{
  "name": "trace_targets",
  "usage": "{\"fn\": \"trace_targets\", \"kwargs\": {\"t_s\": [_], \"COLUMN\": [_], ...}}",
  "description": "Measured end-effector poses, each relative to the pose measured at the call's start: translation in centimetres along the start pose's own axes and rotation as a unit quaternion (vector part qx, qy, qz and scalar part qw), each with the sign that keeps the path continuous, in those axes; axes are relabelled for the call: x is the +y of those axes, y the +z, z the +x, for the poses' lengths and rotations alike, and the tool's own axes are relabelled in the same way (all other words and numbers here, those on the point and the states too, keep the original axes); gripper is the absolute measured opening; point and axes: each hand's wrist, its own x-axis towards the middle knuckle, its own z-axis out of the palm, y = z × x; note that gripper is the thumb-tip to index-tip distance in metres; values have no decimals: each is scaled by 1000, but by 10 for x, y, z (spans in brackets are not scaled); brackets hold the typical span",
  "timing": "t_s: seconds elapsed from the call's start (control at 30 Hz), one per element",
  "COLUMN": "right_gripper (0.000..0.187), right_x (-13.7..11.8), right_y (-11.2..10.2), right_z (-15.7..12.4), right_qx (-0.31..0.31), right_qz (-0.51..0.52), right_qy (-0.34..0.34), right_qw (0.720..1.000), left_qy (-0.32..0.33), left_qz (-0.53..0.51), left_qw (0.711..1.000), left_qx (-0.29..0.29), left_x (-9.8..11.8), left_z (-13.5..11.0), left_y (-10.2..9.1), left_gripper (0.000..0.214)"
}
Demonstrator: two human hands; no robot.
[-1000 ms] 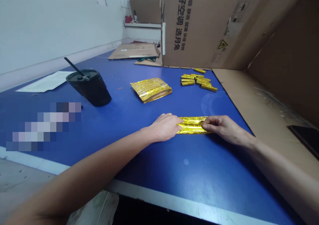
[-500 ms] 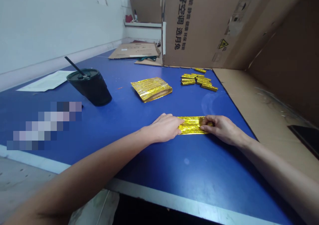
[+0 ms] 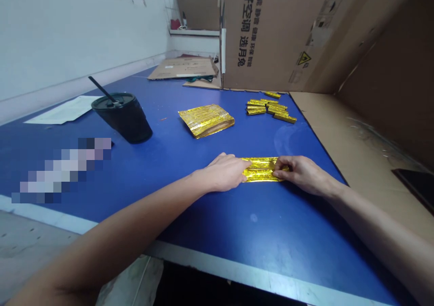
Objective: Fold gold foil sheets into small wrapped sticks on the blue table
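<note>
A strip of folded gold foil [image 3: 260, 169] lies flat on the blue table [image 3: 210, 224], held at both ends. My left hand [image 3: 224, 172] presses on its left end, and my right hand [image 3: 301, 175] pinches its right end between fingers and thumb. Farther up the table sits a flat stack of gold foil sheets [image 3: 206, 120]. Beyond it and to the right lie several short folded gold foil strips [image 3: 271, 108] in a loose pile. Neither hand touches the stack or the pile.
A black lidded cup with a straw [image 3: 124, 118] and a white paper sheet [image 3: 64, 109] stand at the table's left. A large cardboard box [image 3: 271, 35] rises behind, with a cardboard sheet [image 3: 359, 148] along the right edge.
My right fingers have curled further over the right end of the foil strip. The camera view has shifted slightly. The stack, pile and cup have not moved on the table.
</note>
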Motion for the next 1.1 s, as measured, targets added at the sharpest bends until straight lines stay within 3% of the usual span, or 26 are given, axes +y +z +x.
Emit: {"fn": "trace_targets", "kwargs": {"t_s": [0.1,0.17,0.3,0.4,0.5,0.63,0.77,0.83,0.97,1.1], "right_gripper": [14,17,32,39,42,41,40,40,42,42], "right_x": [-2,-6,-10,-8,-3,1,0,1,5,8], "right_y": [1,3,11,18,22,23,23,24,24,24], "right_z": [-3,-6,-11,-12,-12,-11,-11,-11,-10,-8], "right_qx": [14,59,151,120,76,69,69,77,77,66], "right_qz": [-58,-130,-232,-223,-187,-150,-140,-131,-116,-116], "right_qy": [3,-10,-116,-168,-179,-187,-186,-187,-195,-198], "right_qw": [998,990,954,953,963,968,970,971,971,971], "left_qy": [1,1,-1,-1,-6,-25,-78,-51,49,43], "left_qz": [2,2,4,2,5,17,69,78,12,-57], "left_qw": [1000,1000,1000,1000,1000,999,992,991,998,997], "left_qx": [3,2,-1,3,0,8,72,100,43,-20], "left_x": [0,1,2,2,1,4,15,19,24,29], "left_z": [0,0,-1,0,-1,-6,-14,-16,-18,-20], "left_y": [1,0,0,0,0,-4,-6,-3,10,17], "left_gripper": [39,39,36,34,33,38,45,44,50,79]}}
